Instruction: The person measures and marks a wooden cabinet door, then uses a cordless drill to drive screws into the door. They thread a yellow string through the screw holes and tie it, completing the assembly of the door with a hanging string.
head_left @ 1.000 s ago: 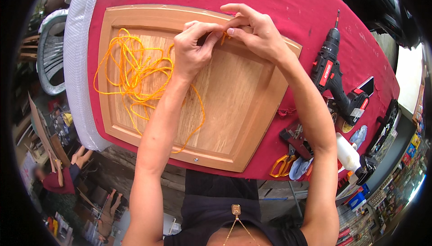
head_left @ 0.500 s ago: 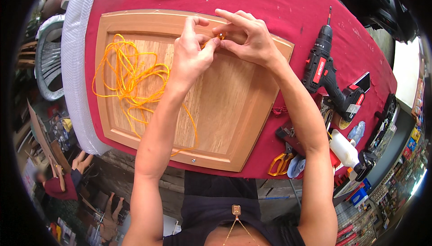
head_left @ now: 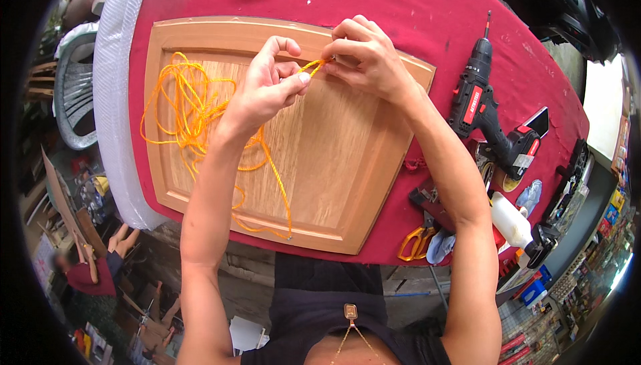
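Note:
A wooden panel door (head_left: 314,151) with a raised frame lies flat on the red-covered table. Over its far edge, my left hand (head_left: 270,88) pinches a doubled length of yellow rope (head_left: 309,67) between thumb and fingers. The fingers of my right hand (head_left: 367,58) are closed on the rope's other end, where a small shiny metal bit shows. That bit is mostly hidden by the fingertips. The rest of the rope lies in a loose tangle (head_left: 193,111) on the panel's left half, with one strand looping down to the near edge.
To the right lie a cordless drill (head_left: 477,98), a phone (head_left: 537,121), orange-handled scissors (head_left: 417,241) and a white bottle (head_left: 511,221). A roll of bubble wrap (head_left: 123,98) lines the table's left edge. Other people are at the lower left beyond the table.
My left hand has moved left and slightly nearer, drawing a short stretch of rope taut between the hands. My right hand's fingers have curled in. Loose strands have shifted on the panel.

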A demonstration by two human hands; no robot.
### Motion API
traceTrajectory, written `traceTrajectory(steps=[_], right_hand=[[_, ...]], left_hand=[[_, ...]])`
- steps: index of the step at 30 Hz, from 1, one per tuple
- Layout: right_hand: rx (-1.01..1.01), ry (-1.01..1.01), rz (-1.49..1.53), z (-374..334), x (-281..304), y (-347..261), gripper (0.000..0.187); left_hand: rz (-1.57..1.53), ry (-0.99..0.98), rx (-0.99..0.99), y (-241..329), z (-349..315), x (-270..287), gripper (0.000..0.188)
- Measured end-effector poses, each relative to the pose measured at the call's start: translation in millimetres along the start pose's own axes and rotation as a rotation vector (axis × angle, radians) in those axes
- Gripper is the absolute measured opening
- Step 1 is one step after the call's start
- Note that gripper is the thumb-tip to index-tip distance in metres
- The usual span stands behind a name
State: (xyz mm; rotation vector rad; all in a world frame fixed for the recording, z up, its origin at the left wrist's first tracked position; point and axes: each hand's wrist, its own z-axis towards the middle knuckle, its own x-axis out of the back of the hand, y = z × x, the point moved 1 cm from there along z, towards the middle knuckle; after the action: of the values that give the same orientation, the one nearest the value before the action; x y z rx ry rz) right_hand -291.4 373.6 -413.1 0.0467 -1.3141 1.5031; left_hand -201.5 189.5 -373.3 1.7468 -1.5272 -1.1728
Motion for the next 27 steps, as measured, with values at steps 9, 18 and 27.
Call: traceTrajectory(steps=[9, 18, 27], right_hand=[[0.072, 0.026, 0.041, 0, -1, -3, 0.017], [0.003, 0.075, 0.107, 3, -6, 0, 0.012], [-0.134, 0.027, 0.182, 5, -5, 4, 0.016]], left_hand=[[0.504, 0.087, 0.056, 26, 6, 5, 0.023], [0.883, 0.104, -0.325, 20, 24, 6, 0.015], [1.126, 0.151, -0.747, 23, 32, 5, 0.004]])
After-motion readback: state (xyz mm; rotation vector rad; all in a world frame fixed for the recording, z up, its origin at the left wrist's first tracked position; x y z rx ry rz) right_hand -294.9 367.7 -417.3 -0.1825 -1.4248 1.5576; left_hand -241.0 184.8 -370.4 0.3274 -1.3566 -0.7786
